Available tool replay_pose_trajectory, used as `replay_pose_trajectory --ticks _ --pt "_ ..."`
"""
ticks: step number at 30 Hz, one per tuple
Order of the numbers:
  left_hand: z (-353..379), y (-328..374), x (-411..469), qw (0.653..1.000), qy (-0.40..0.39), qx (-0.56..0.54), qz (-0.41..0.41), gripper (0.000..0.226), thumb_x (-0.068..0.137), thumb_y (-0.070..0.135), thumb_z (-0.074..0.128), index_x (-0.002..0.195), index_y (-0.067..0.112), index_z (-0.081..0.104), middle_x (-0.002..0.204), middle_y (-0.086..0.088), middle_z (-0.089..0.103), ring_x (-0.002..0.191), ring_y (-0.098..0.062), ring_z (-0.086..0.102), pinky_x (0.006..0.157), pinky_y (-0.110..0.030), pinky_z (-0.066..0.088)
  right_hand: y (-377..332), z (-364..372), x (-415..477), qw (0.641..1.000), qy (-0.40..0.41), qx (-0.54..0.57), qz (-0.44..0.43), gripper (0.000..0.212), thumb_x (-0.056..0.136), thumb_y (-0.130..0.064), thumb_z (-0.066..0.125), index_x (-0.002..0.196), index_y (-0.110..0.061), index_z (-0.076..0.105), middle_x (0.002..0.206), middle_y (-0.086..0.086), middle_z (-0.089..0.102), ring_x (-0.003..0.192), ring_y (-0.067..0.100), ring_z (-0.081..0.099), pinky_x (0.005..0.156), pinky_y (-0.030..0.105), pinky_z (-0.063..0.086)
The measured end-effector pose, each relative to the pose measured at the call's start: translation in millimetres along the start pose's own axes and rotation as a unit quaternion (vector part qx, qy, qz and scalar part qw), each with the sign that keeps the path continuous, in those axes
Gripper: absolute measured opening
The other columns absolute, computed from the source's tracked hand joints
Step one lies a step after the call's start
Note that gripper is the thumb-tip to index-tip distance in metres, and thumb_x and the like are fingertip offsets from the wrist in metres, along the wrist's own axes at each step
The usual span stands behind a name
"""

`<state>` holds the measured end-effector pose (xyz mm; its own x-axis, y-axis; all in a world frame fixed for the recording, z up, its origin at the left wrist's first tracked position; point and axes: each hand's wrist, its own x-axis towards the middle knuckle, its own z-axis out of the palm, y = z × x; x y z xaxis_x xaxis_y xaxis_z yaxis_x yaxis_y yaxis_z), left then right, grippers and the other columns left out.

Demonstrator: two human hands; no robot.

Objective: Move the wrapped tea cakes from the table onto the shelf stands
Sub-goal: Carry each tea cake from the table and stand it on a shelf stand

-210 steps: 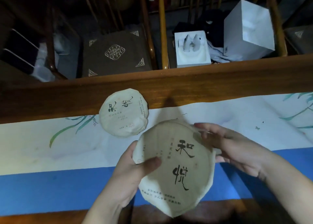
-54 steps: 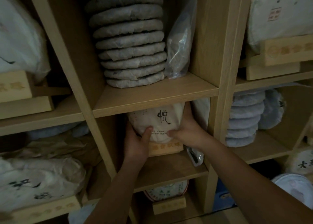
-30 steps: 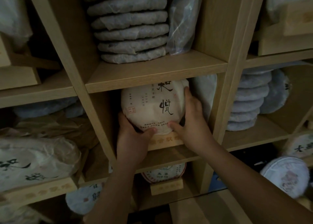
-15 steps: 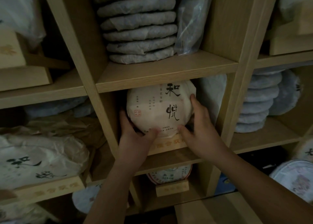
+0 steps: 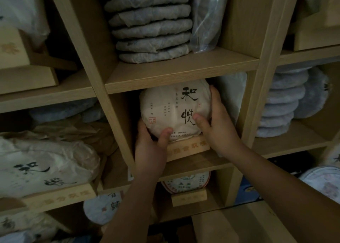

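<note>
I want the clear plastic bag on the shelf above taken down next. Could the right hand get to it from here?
Probably yes: the clear plastic bag stands at the open front of its compartment with nothing before it, but the right hand is gripping the white paper-wrapped tea cake.

tea cake upright on stand | left hand, right hand gripping

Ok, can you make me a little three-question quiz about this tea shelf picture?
1. True or false: both hands touch the wrapped tea cake.
2. What does the cake sit on? A) a wooden stand B) a plate C) the floor
3. Fill in: the grey stack of cakes is on the shelf ____ it.

Key: 1 true: left hand and right hand hold it. 2 A. 3 above.
</note>
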<state>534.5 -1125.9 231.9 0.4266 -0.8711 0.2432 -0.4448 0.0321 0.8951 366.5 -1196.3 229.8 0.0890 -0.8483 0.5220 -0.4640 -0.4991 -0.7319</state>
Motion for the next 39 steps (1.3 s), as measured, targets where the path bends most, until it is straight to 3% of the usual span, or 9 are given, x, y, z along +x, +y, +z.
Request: replay_pose_trajectory --ticks 4,6,10,13,18,22,26,31,39 --pt "-7 1 -4 0.996 -0.061 -0.024 -0.068 0.066 0.093 0.041 0.066 0.150 0.038 0.032 0.128 0.015 0.052 0.121 -0.015 0.055 0.104 -0.043 0.049 0 -2 -11 0.999 -0.032 0.006 0.000 0.083 0.094 -0.033 0.062 0.155 -0.033 0.007 0.154 0.008 0.040 0.136 0.018 0.046 0.111 0.049 0.043" --pt "-12 8 -2 0.991 -0.078 -0.047 -0.095 0.067 0.091 0.058 0.060 0.150 0.037 0.033 0.140 0.010 0.053 0.128 -0.023 0.055 0.109 -0.051 0.046 0 -5 -16 0.999 -0.036 0.012 0.008 0.080 0.095 -0.034 0.060 0.154 -0.035 0.007 0.153 0.007 0.040 0.135 0.018 0.047 0.110 0.049 0.045" --pt "-10 34 9 0.990 0.027 -0.118 -0.072 0.064 0.099 0.062 0.039 0.157 0.037 0.027 0.155 0.003 0.043 0.141 -0.024 0.042 0.113 -0.039 0.033 -8 -14 -11 0.998 -0.034 0.056 0.003 0.060 0.102 -0.035 0.047 0.154 -0.028 0.018 0.152 -0.001 0.043 0.135 0.011 0.047 0.113 0.043 0.043" --pt "-3 42 11 0.990 0.057 -0.130 -0.002 0.047 0.106 0.045 0.040 0.152 0.035 0.040 0.125 0.015 0.049 0.118 -0.008 0.047 0.098 -0.028 0.035 -13 -15 2 0.998 -0.001 0.069 0.005 0.056 0.105 -0.033 0.041 0.157 -0.026 0.020 0.158 -0.002 0.039 0.141 0.008 0.038 0.118 0.036 0.034" --pt "-1 32 14 0.993 0.053 -0.107 -0.010 0.021 0.105 0.042 0.044 0.120 0.035 0.056 0.098 0.021 0.058 0.096 0.000 0.059 0.080 -0.024 0.045 -7 -11 4 0.997 -0.014 0.073 0.012 0.040 0.105 -0.027 0.042 0.146 -0.026 0.039 0.133 -0.004 0.058 0.122 0.012 0.056 0.106 0.041 0.047" --pt "-2 28 18 0.990 0.034 -0.116 -0.073 0.040 0.104 0.053 0.037 0.137 0.034 0.050 0.124 0.003 0.060 0.120 -0.025 0.058 0.102 -0.044 0.048 -11 -14 13 0.997 -0.057 0.047 0.016 0.045 0.105 -0.033 0.041 0.149 -0.025 0.035 0.137 0.002 0.058 0.123 0.017 0.055 0.107 0.044 0.046" --pt "0 27 18 0.990 0.032 -0.096 -0.099 0.053 0.105 0.052 0.031 0.154 0.032 0.034 0.153 -0.007 0.045 0.140 -0.033 0.043 0.108 -0.040 0.036 -11 -9 20 0.997 -0.072 0.016 0.008 0.047 0.104 -0.040 0.038 0.149 -0.029 0.031 0.139 0.005 0.056 0.125 0.019 0.054 0.107 0.046 0.046" --pt "-5 31 20 0.990 0.029 -0.096 -0.100 0.057 0.105 0.056 0.027 0.153 0.029 0.037 0.155 -0.009 0.044 0.142 -0.033 0.041 0.113 -0.041 0.031 -6 -13 25 0.994 -0.099 0.044 0.014 0.061 0.097 -0.055 0.034 0.154 -0.033 0.024 0.151 0.004 0.048 0.138 0.019 0.046 0.113 0.049 0.040" --pt "1 19 18 0.993 0.042 0.030 0.107 0.073 0.096 0.045 0.061 0.158 0.023 0.028 0.156 -0.005 0.042 0.140 -0.021 0.045 0.108 -0.032 0.037 -4 -6 25 0.997 -0.043 0.059 -0.013 0.063 0.097 -0.043 0.052 0.154 -0.037 0.027 0.150 0.008 0.043 0.136 0.016 0.044 0.115 0.041 0.039"
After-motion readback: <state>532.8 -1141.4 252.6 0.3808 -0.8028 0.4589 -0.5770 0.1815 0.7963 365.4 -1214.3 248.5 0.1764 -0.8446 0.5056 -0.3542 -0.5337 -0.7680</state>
